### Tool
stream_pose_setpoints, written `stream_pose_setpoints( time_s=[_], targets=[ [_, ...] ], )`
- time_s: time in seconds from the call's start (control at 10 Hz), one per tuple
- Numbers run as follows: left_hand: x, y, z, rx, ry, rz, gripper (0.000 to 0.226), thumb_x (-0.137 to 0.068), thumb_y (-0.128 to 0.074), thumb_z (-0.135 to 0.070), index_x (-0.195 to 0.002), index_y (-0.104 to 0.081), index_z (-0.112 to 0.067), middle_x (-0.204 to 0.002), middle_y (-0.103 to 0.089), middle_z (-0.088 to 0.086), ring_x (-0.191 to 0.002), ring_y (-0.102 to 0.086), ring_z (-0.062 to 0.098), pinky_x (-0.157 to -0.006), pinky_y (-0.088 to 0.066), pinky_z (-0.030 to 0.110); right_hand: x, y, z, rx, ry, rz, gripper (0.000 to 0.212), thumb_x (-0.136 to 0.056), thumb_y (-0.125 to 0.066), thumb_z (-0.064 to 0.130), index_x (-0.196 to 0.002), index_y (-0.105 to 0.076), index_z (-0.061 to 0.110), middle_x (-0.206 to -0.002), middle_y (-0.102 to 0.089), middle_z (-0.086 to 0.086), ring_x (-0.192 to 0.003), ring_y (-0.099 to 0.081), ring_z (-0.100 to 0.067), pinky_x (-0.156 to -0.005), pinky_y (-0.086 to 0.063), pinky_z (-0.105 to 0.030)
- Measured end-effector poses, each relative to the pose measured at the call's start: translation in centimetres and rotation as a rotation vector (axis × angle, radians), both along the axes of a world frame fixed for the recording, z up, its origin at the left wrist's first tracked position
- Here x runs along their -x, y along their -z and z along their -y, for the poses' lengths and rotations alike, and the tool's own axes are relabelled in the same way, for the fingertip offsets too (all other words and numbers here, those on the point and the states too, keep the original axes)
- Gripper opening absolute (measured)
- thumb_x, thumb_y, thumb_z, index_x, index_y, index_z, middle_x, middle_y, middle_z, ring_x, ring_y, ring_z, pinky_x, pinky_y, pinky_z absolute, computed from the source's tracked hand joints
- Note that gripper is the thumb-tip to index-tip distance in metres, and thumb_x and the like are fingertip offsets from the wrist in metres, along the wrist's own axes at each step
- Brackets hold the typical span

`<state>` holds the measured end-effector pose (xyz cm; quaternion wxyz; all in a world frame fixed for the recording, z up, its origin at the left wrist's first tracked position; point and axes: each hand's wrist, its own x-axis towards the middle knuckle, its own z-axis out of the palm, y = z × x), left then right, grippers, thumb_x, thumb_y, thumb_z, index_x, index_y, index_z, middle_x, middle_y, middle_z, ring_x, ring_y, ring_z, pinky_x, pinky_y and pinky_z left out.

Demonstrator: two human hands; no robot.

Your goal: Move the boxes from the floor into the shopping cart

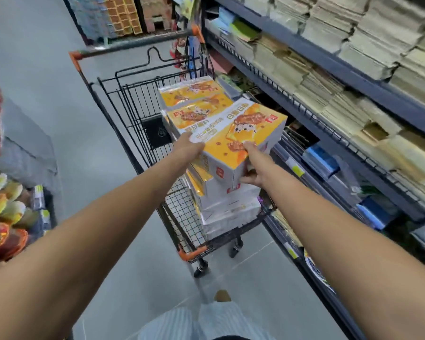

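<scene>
Glossy orange-and-white carton (241, 133), rectangular, clamped between both hands (190, 148) above stacked boxes (196, 94) in the wire cart (133, 99), seemingly untouching.

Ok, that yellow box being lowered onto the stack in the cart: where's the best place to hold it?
Probably at its near end, one hand per side, as now: left hand on the left near corner, right hand wrapping the right near edge, thumb on top, fingers below. The held box is long, flat and tilted, and the shelf crowds its far right side, so coming from the aisle end looks clearest.
</scene>
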<state>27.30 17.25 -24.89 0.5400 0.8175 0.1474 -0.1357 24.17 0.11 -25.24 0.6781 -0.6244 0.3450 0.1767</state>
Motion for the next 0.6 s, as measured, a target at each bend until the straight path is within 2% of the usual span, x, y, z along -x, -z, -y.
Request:
stream_pose_setpoints(
  time_s=[0.1,0.2,0.3,0.4,0.5,0.6],
  targets=[
    [-1.6,-0.6,-0.5,-0.058,0.044,-0.005,0.065,-0.097,-0.050,-0.022,-0.152,-0.016,-0.012,-0.156,-0.024,0.011,-0.135,-0.037,0.030,-0.101,-0.037,0.036,-0.5,0.0,-0.9,-0.038,0.012,0.000,0.066,-0.091,-0.057,0.052,-0.140,-0.038,0.013,-0.150,-0.034,-0.007,-0.133,-0.043,-0.035,-0.071,-0.060,-0.040],
    [-2.9,-0.9,-1.1,-0.103,0.053,-0.096,0.068,-0.096,-0.052,-0.029,-0.149,-0.018,-0.004,-0.149,-0.035,0.018,-0.132,-0.042,0.035,-0.105,-0.040,0.044,-0.8,0.4,-2.1,-0.040,0.003,0.002,0.064,-0.091,-0.051,0.058,-0.138,-0.044,0.014,-0.149,-0.036,-0.009,-0.130,-0.044,-0.033,-0.054,-0.059,-0.034],
    [-2.9,-1.2,-1.4,-0.163,0.051,-0.120,0.067,-0.097,-0.048,-0.035,-0.147,-0.022,0.002,-0.125,-0.052,0.015,-0.112,-0.056,0.029,-0.086,-0.046,0.038,-0.2,0.1,-3.0,-0.027,0.055,0.009,0.070,-0.090,-0.053,0.060,-0.143,-0.041,0.015,-0.149,-0.036,-0.007,-0.131,-0.044,-0.033,-0.060,-0.061,-0.035],
    [-2.6,-1.2,-1.4,-0.208,0.089,-0.020,0.068,-0.097,-0.050,-0.032,-0.149,-0.019,-0.002,-0.136,-0.042,0.015,-0.125,-0.045,0.030,-0.096,-0.040,0.040,0.8,-0.6,-3.4,-0.056,0.100,0.024,0.066,-0.090,-0.056,0.055,-0.140,-0.042,0.014,-0.133,-0.043,-0.004,-0.127,-0.049,-0.033,-0.075,-0.060,-0.038],
    [-1.3,-1.6,-1.5,-0.274,0.250,0.264,0.063,-0.093,-0.056,-0.032,-0.147,-0.029,-0.010,-0.152,-0.029,0.009,-0.142,-0.023,0.026,-0.112,-0.025,0.041,2.6,-1.9,-3.8,0.054,0.082,0.046,0.047,-0.093,-0.057,0.046,-0.124,-0.053,0.011,-0.113,-0.058,-0.011,-0.109,-0.063,-0.030,-0.066,-0.055,-0.031],
    [-0.3,-2.2,-0.6,-0.222,0.384,0.357,0.053,-0.094,-0.052,-0.036,-0.141,-0.041,-0.013,-0.147,-0.040,0.003,-0.131,-0.041,0.020,-0.099,-0.037,0.033,3.6,-3.4,-3.7,0.158,0.096,0.113,0.023,-0.092,-0.060,0.034,-0.105,-0.059,0.015,-0.118,-0.066,-0.010,-0.091,-0.063,-0.023,-0.070,-0.049,-0.031]
  ],
)
